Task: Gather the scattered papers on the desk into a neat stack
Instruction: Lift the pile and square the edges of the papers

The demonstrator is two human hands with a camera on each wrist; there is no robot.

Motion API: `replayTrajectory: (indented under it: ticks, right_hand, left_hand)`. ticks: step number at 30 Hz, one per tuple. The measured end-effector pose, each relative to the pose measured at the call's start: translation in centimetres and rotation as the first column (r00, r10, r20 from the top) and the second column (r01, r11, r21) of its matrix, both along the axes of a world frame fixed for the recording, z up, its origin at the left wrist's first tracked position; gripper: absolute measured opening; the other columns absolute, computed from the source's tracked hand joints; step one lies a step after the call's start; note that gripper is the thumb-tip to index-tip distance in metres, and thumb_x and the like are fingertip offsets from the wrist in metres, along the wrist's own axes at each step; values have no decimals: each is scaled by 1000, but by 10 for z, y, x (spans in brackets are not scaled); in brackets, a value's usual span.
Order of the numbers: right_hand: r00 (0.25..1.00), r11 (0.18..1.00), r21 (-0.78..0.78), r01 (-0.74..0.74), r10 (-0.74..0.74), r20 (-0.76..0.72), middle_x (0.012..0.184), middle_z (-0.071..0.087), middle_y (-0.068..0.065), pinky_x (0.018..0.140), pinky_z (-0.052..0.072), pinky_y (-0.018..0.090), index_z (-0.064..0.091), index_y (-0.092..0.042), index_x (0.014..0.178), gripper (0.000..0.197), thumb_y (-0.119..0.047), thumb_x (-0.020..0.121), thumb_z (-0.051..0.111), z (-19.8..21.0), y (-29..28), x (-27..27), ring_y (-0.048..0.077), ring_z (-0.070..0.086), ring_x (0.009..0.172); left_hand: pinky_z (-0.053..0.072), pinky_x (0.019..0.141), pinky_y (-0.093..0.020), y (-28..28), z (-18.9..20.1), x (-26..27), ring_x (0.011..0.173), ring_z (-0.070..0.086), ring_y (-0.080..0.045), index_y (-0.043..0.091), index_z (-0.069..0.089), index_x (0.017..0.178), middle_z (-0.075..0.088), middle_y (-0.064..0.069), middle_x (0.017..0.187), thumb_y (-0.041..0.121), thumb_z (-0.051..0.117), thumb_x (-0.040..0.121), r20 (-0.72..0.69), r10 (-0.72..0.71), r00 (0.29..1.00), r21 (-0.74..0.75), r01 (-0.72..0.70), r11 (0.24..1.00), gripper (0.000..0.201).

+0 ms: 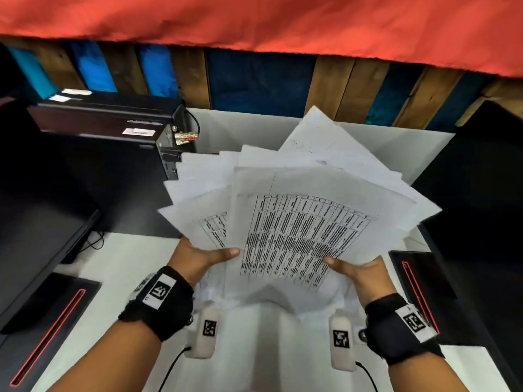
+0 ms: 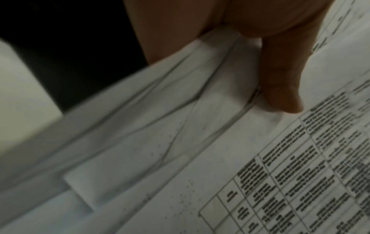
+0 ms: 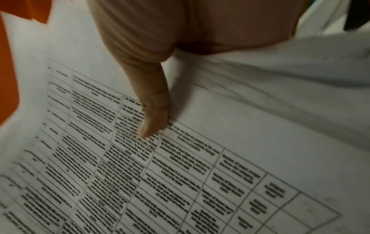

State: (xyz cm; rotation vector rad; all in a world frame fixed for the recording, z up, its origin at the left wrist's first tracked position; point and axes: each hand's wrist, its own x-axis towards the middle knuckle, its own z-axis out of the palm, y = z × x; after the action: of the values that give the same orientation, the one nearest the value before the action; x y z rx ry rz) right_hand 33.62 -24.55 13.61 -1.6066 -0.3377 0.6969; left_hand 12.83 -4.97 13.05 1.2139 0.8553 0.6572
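Observation:
A fanned bundle of white papers (image 1: 297, 210) is lifted above the white desk (image 1: 119, 267), its top sheet printed with a dense table (image 1: 300, 241). My left hand (image 1: 203, 257) grips the bundle's lower left edge, thumb on top. My right hand (image 1: 353, 268) grips the lower right edge the same way. In the left wrist view the thumb (image 2: 280, 88) presses on the overlapping sheets (image 2: 160, 142). The right wrist view has the thumb (image 3: 152, 114) lying on the printed table (image 3: 180, 174). The fingers under the papers are hidden.
A black computer case (image 1: 113, 128) lies at the back left with cables (image 1: 192, 120). Dark monitors (image 1: 36, 236) (image 1: 481, 193) flank the desk, with black red-lined bases (image 1: 48, 329) (image 1: 418, 287) in front. An orange cloth (image 1: 254, 21) hangs above a wood and blue panel wall (image 1: 254, 80).

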Motion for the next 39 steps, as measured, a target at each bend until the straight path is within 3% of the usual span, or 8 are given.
replayTrajectory:
  ticks: [3,8,12,17,21,26,34,39]
  right_hand:
    - [1000,1000,24,-19,19,26,71,69,-8,46,45,4,64,-14,77,28,-2,61,84,-1,-1,0,-10,62,47]
    - [994,991,85,-99,95,48,100,75,-2,78,56,21,66,-15,109,64,-2,51,87,-9,8,-4,6,71,92]
    - [989,978,162,-129,116,87,97,76,0,74,58,21,68,-16,101,54,11,55,81,0,8,-1,12,72,91]
    - [993,967,229,-110,96,73,90,77,9,68,58,25,74,-10,90,51,-9,40,88,1,-3,9,25,73,89]
    - [989,943,299,-146,130,72,102,74,13,79,58,36,67,-5,108,87,-25,29,96,1,5,7,25,72,96]
    - [988,949,277,-149,133,77,94,75,14,72,57,28,73,-4,96,80,-33,25,96,2,-4,17,31,71,94]
    - [984,906,386,-173,173,36,103,74,13,81,57,39,63,-4,110,63,-15,53,87,10,2,18,29,71,96]
    - [989,874,485,37,36,-141,130,58,19,102,44,49,53,-8,129,75,-62,78,57,19,-3,22,32,56,121]
  left_hand:
    - [49,53,-6,-2,7,-3,67,69,6,17,65,95,74,14,69,-5,83,60,-17,-22,1000,34,22,999,45]
    - [57,68,-14,0,-3,3,80,72,1,19,65,98,77,9,81,-14,79,59,6,-95,995,18,95,995,53]
    - [58,73,-19,3,-2,4,90,72,-9,13,67,104,77,-1,95,-11,81,58,10,-125,992,28,125,992,54]
    - [54,92,-38,8,-8,-4,96,72,-19,4,64,113,75,-8,102,-8,83,52,-1,-181,984,-16,180,983,65]
    - [55,87,-34,-2,-7,2,98,71,-17,9,62,114,75,-7,103,-9,83,51,12,-183,983,-12,183,983,68]
    - [57,68,-19,9,-5,-5,96,71,-20,7,66,108,76,-7,100,-6,84,48,31,-234,972,2,234,972,63]
    - [53,92,-39,8,-12,-1,105,69,-22,11,65,115,74,-7,108,23,95,36,47,-222,974,14,222,975,85]
    - [50,97,-44,9,-12,-7,100,71,-21,11,68,109,75,-6,103,15,92,48,29,-186,982,38,185,982,66]
